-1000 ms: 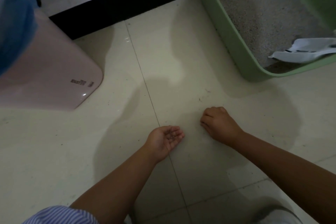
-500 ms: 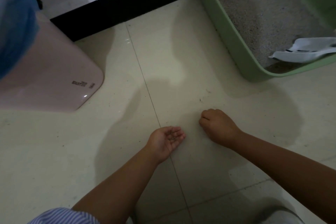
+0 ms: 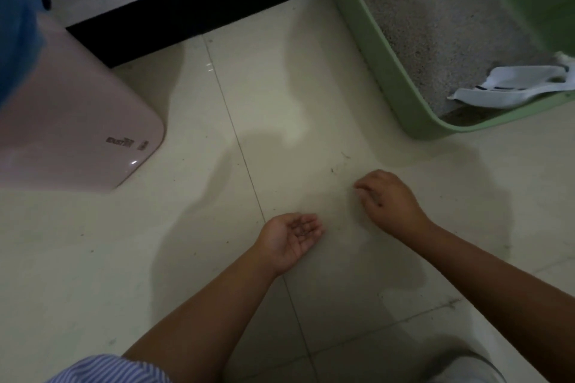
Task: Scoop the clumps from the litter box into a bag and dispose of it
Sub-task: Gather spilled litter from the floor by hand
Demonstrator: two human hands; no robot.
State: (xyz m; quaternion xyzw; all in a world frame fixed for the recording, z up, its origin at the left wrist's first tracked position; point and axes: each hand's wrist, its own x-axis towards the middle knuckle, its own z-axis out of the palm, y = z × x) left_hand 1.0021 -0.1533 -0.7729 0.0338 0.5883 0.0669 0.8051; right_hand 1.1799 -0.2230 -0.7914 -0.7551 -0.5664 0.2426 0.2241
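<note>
Striped sleeve (image 3: 105,370) at the bottom edge, two bare forearms reaching out over pale floor tiles (image 3: 186,258). Left hand (image 3: 291,235) cupped palm-up just above the floor, fingers (image 3: 306,224) relaxed and close together, a few dark grains of stray litter (image 3: 300,225) lying in the palm. Right hand (image 3: 387,199) palm-down just beside it, fingers curled toward the tile, tips drawn close; whether pinching a grain, cannot tell. Looks like tidying scattered bits off the floor, more specks dotted around. Further out, green litter box (image 3: 370,50) at upper right, touching the floor, grey litter inside, white scoop (image 3: 510,88) resting across its near corner, untouched. No bag in sight, so bagging and disposal seemingly left to do. Pink rounded appliance (image 3: 77,121) at far left, black baseboard (image 3: 199,9) under a white wall beyond. Dim room, soft shadows on glossy tile.
</note>
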